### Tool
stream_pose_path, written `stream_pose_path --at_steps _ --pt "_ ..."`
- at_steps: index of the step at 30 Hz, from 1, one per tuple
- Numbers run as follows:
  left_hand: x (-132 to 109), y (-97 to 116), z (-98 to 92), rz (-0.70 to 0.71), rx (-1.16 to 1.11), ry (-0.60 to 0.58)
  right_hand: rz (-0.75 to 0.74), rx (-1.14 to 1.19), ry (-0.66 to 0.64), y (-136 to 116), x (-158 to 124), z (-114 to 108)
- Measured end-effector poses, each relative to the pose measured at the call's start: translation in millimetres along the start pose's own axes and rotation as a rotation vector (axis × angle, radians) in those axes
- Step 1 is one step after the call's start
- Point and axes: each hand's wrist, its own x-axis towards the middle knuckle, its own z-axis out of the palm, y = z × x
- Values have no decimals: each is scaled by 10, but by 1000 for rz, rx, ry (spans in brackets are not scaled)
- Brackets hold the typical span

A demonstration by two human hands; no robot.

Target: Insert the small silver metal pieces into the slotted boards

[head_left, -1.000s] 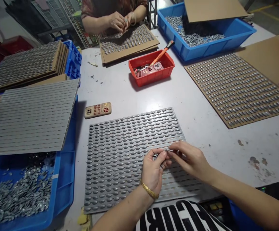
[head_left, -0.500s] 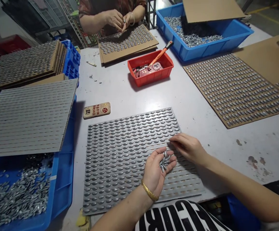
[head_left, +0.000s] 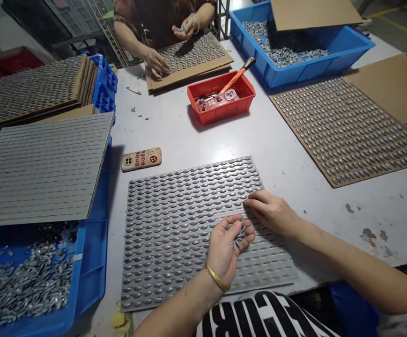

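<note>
Small metal pieces (head_left: pixel 238 235) are cradled in the left hand (head_left: pixel 226 252) over a dimpled grey sheet (head_left: pixel 185 234).
The left hand is held palm up and half curled, its fingers partly closed around the cluster, while the right hand (head_left: pixel 268 211) is laid almost flat, its fingertips (head_left: pixel 250 202) on the sheet and nothing seen in its hold. Left of the left hand, a near blue crate (head_left: pixel 94 262) is filled with a loose heap of pieces (head_left: pixel 24 292). Far ahead of the right hand, a far blue crate (head_left: pixel 329 63) is heaped with similar pieces (head_left: pixel 280 49), with a cardboard sheet (head_left: pixel 314 11) lying across it. Straight ahead of the hands, a red tray (head_left: pixel 220 112) contains a phone (head_left: pixel 220 99), with an orange-handled tool (head_left: pixel 236 75) leaning out over its rim.
</note>
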Motion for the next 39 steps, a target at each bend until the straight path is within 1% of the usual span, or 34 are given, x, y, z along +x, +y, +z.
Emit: stream_pose_path --at_steps 4,6,8,10,12,14,16,19,22,24,29,34,37,39 --pt "16 6 2 3 -25 -1 70 236 56 -139 -1 -127" --pt "21 -6 6 19 -20 -37 86 354 27 -249 9 -200" --pt "20 -23 16 52 0 -78 80 426 -27 -344 17 -251" --pt "15 -40 29 67 28 -105 77 458 -59 -396 11 -268" --pt "9 -56 41 41 48 -99 103 474 -67 -407 -16 -258" --pt "7 -69 47 5 59 -85 152 483 -63 -397 -57 -235" --pt "9 -78 48 -7 72 -74 168 482 -46 -388 -97 -215" --pt "12 -79 55 0 99 -94 104 463 -35 -392 -125 -218" --pt "15 -67 70 -11 113 -123 32 458 -77 -386 -123 -250" --pt "23 -56 82 -28 116 -121 16 451 -71 -360 -126 -265" --pt "81 -48 98 -24 143 -93 83 447 33 -266 -176 -247" --pt "130 -42 135 -4 129 -72 51 445 6 -170 -212 -245" --pt "128 -19 162 -25 82 -20 75 367 56 -56 -206 -229" --pt "120 -12 168 -41 72 -5 94 288 85 29 -191 -192"
